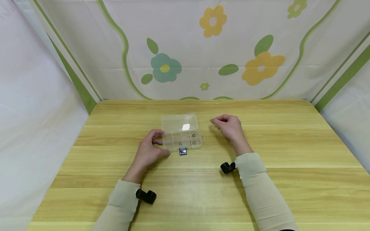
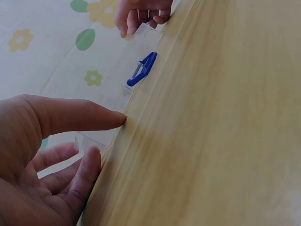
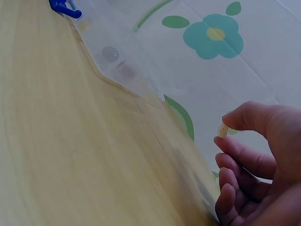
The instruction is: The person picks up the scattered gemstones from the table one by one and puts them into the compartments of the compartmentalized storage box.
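Note:
A clear plastic compartment box lies on the table, its lid raised at the back. A blue clip sits at its front edge, blue also in the left wrist view. Several small dark, roundish pieces lie in the right-hand compartments. My left hand grips the box's left end, thumb at the front corner and fingers along the side. To the right of the box, my right hand is raised and pinches a small pale speckled piece between thumb and index finger.
The wooden table extends around the box on all sides. Near its back edge is a tiny pale spot. A white curtain with printed flowers hangs behind, and white cloth hangs at both sides.

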A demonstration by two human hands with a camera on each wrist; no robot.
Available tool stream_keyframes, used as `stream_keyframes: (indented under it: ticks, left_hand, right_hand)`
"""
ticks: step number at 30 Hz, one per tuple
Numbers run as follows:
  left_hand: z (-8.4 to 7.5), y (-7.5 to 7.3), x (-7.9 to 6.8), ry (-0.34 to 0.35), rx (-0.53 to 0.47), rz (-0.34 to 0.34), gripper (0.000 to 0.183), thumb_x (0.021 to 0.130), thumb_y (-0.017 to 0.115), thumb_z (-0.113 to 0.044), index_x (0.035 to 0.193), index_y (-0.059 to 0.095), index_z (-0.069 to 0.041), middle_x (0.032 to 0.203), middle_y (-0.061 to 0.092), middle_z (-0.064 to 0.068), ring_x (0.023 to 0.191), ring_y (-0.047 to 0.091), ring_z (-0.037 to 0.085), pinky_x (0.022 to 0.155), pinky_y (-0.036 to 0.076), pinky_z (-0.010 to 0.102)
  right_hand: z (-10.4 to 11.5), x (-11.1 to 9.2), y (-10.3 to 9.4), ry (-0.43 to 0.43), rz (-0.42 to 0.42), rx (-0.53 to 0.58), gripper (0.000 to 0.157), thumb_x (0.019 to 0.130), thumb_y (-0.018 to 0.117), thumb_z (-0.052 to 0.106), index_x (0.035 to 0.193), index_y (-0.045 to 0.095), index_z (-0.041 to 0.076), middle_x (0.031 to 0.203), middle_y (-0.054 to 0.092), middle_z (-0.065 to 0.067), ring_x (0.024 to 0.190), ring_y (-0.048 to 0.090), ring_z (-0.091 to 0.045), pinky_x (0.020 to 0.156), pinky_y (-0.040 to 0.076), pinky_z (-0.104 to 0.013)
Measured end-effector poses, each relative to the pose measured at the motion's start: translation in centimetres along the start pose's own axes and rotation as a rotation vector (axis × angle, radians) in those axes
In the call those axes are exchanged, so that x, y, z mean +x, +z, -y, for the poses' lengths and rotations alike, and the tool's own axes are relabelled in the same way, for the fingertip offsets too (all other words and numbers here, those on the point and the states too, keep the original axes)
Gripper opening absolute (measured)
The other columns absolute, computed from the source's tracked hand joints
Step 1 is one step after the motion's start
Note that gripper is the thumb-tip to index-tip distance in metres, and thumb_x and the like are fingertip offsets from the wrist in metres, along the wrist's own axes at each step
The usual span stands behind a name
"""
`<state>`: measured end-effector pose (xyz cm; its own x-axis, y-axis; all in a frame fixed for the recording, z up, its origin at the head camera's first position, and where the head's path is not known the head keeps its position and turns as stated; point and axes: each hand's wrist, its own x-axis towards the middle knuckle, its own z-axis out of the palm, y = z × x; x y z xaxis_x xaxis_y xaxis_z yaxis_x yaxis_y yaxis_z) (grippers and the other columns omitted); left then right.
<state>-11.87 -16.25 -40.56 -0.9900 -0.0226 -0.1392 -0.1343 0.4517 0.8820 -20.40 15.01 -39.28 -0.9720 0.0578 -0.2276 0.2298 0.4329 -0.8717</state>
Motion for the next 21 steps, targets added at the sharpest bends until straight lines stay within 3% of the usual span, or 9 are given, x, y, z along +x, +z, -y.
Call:
stream_keyframes:
  ticks: [14,21]
  left_hand:
    - [-0.11,0.21,0.07,0.001,-0.015,0.004,0.076,0.075,0.091,0.002,0.143,0.060,-0.012,0.143,0.064,0.012,0.120,0.063,0.031,0.105,0.052,0.048]
    - [-0.10,0.30,0.07,-0.001,-0.012,0.004,0.075,0.075,0.091,0.002,0.142,0.060,-0.012,0.143,0.064,0.012,0.120,0.063,0.031,0.104,0.051,0.047]
  right_hand:
    - [-0.12,-0.08,0.14,-0.011,0.034,0.018,0.032,0.100,0.075,0.039,0.117,0.078,0.013,0.122,0.070,-0.006,0.099,0.061,-0.024,0.076,0.048,-0.032]
    - [-0.24,-0.04,0.32,-0.018,0.024,-0.012,0.031,0.098,0.077,0.040,0.114,0.079,0.013,0.119,0.072,-0.006,0.098,0.060,-0.024,0.078,0.047,-0.033]
